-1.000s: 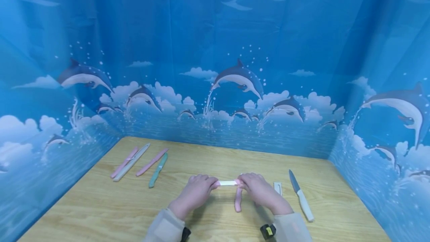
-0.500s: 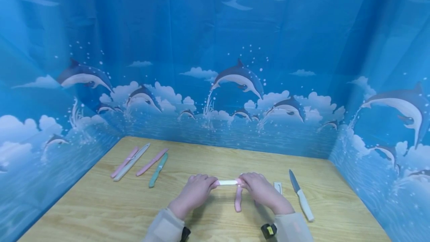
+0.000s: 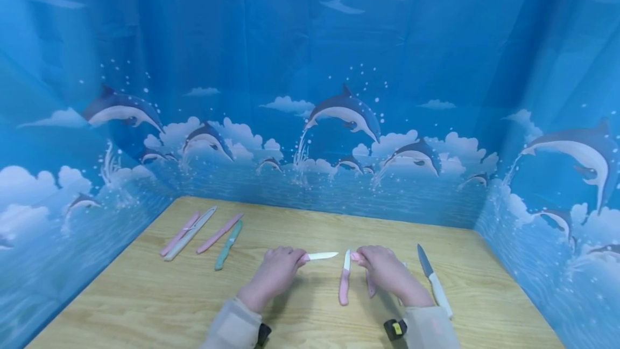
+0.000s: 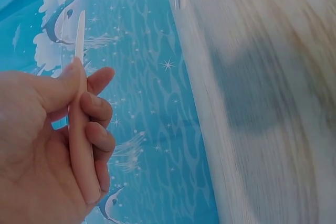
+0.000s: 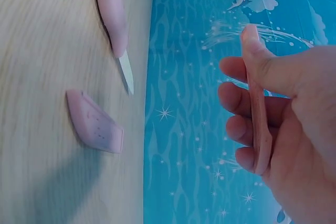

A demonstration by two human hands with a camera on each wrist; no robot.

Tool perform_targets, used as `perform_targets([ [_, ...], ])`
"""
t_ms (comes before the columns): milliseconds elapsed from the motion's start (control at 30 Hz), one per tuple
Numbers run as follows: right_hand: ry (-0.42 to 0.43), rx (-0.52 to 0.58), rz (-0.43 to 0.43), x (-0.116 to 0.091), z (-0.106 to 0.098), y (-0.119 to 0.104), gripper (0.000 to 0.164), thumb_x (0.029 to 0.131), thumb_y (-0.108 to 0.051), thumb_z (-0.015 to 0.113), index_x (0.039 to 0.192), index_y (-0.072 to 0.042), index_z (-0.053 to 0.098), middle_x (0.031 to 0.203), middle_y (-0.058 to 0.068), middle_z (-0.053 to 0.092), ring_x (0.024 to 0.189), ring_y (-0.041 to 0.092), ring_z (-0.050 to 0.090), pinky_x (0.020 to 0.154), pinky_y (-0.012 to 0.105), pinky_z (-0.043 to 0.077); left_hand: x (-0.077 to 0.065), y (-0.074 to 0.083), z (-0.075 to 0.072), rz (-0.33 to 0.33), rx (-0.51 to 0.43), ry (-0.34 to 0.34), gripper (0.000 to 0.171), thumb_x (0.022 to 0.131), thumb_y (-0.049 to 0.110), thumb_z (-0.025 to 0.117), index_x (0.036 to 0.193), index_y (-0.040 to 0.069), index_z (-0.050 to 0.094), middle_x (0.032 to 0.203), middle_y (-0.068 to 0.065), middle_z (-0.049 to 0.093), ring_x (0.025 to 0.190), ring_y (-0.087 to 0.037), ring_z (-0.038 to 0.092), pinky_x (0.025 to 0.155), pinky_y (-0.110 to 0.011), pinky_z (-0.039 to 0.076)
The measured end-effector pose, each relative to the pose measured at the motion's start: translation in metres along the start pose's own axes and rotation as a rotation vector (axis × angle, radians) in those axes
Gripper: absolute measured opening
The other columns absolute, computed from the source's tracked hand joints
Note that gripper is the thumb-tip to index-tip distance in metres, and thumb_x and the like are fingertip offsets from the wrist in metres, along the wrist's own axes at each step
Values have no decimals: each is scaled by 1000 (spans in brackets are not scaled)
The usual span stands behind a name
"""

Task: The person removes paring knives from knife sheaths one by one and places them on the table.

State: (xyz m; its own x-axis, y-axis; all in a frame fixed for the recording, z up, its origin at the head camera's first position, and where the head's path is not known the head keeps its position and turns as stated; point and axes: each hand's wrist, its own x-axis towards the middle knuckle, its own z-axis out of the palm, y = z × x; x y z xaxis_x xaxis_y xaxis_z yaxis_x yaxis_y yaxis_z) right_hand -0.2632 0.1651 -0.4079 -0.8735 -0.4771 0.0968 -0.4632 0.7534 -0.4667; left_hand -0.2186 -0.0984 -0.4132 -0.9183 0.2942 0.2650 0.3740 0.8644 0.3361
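Note:
My left hand [image 3: 278, 269] grips the pink handle of a paring knife [image 4: 81, 153], its pale blade bare and pointing right toward the other hand. Pinched between the thumb and fingers of my right hand [image 3: 385, 271] is a pink blade sheath [image 5: 257, 106], its mouth facing the knife tip across a small gap. Below that gap, a second pink paring knife [image 3: 344, 287] lies on the table with its blade uncovered. Another pink sheath [image 5: 97, 127] lies close by, partly hidden behind the right hand in the head view.
On the wooden table [image 3: 131, 295], a white-handled knife [image 3: 439, 296] with a grey blade lies at right. Back left lie a pink knife [image 3: 175, 240], a cream one [image 3: 186, 238], another pink one [image 3: 218, 236] and a green one [image 3: 225, 251]. A blue dolphin curtain [image 3: 310, 187] encloses the table.
The knife has come out of the sheath: my left hand moved slightly left with the knife, my right hand slightly right with the sheath. The second knife's blade now shows between them.

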Motion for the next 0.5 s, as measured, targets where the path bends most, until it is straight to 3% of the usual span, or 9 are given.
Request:
perform_targets([
  [100, -8, -10, 0, 0, -2, 1, 29, 102, -29, 45, 114, -9, 63, 52, 0, 57, 70, 14, 58, 107, 59, 31, 1, -2, 1, -7, 11, -7, 29, 102, 30, 47, 114, 12, 65, 106, -6, 68, 105, -27, 61, 93, -48, 43],
  [233, -24, -9, 13, -1, -3, 0, 30, 102, -31, 45, 113, -10, 63, 52, -1, 57, 77, 12, 55, 106, 59, 32, 1, -2, 3, -23, 17, -12, 31, 102, 31, 45, 116, 11, 65, 110, -7, 68, 108, -28, 61, 97, -49, 42],
  [367, -43, 27, 35, -1, -1, -3, 33, 103, -33, 44, 112, -7, 63, 61, 3, 59, 64, 14, 59, 102, 57, 38, 2, -2, 3, -45, 1, -7, 32, 102, 29, 47, 118, 8, 64, 111, -9, 68, 108, -29, 61, 97, -51, 43],
  [500, -50, 41, 53, 0, 3, -8, 37, 103, -33, 44, 116, -4, 61, 80, 7, 62, 47, 16, 58, 90, 49, 50, 3, -1, 4, -75, -34, 8, 27, 101, 26, 50, 113, 7, 65, 104, -9, 69, 100, -29, 63, 90, -51, 48],
])
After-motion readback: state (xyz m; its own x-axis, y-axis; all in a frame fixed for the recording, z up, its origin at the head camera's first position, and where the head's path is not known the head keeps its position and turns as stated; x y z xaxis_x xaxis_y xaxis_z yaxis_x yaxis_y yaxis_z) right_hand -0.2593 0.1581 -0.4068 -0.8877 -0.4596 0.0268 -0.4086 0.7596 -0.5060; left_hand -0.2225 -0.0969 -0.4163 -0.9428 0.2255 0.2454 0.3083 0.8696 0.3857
